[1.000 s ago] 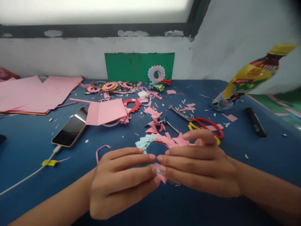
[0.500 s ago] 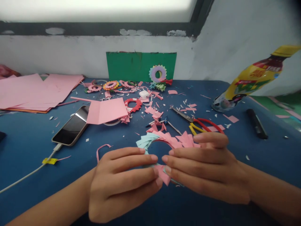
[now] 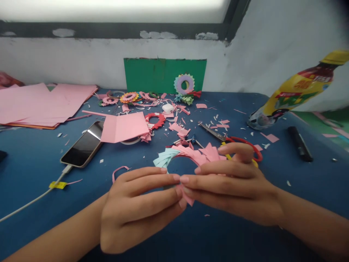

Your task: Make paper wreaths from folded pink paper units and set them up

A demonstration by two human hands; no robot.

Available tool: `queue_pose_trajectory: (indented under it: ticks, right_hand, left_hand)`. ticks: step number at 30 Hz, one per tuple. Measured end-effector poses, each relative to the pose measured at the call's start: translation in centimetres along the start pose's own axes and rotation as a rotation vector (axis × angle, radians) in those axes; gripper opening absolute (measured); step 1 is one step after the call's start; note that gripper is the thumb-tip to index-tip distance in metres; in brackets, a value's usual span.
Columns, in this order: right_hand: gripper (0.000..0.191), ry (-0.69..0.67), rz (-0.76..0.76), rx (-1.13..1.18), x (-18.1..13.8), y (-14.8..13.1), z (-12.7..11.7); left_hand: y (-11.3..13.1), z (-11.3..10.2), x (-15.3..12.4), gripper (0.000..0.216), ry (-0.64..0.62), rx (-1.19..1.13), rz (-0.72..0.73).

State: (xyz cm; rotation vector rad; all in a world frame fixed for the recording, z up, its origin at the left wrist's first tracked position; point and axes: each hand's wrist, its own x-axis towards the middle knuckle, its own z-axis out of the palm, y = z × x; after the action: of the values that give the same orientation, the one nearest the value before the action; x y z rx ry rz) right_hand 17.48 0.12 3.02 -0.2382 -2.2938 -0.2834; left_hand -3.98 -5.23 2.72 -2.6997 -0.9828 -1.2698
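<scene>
A folded paper ring [image 3: 192,154], light blue on its left and pink along the top and right, is held low over the table by both hands. My left hand [image 3: 141,205] is closed on its lower left edge. Across from it, my right hand [image 3: 231,185] grips the lower right edge, its fingertips meeting those of the left at the near side. One pink folded point sticks out below the fingertips. Both thumbs and much of the ring's near part are hidden. Just behind the right hand lie scissors [image 3: 215,133] with red and yellow handles.
Pink paper sheets [image 3: 40,103] are stacked at far left, near a phone [image 3: 83,145] on a cable. A folded pink card [image 3: 125,127] and a red paper ring [image 3: 155,120] lie mid-table among scraps. At right are a bottle [image 3: 294,91] and a black marker [image 3: 300,143].
My right hand has shifted left and slightly up, closing up to the left fingertips. The ring has moved a little left and up, and less of its near side shows.
</scene>
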Motion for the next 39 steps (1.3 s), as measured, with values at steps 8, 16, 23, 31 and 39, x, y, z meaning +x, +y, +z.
queue_pose_trajectory:
  ticks: [8,16,23,31,39]
  right_hand:
    - [0.017,-0.065,0.057,0.036,1.1,0.0,0.1]
    - [0.009,0.011,0.099,0.063,1.0,0.1,0.2]
    - [0.006,-0.035,0.111,0.151,1.0,-0.1,0.1]
    - [0.005,-0.115,0.352,0.264,1.3,-0.2,0.5]
    - [0.027,-0.075,0.564,0.480,1.5,0.4,0.4]
  left_hand:
    - [0.1,-0.6,1.2,0.011,-0.029,-0.008,-0.018]
    - [-0.3,-0.3,0.2,0.017,0.028,-0.059,-0.028]
    - [0.7,-0.4,0.1,0.019,0.009,-0.068,-0.139]
    - [-0.4,0.3,0.5,0.024,0.085,-0.159,-0.148]
    - [-0.9,1.8,0.9,0.034,0.302,-0.301,-0.393]
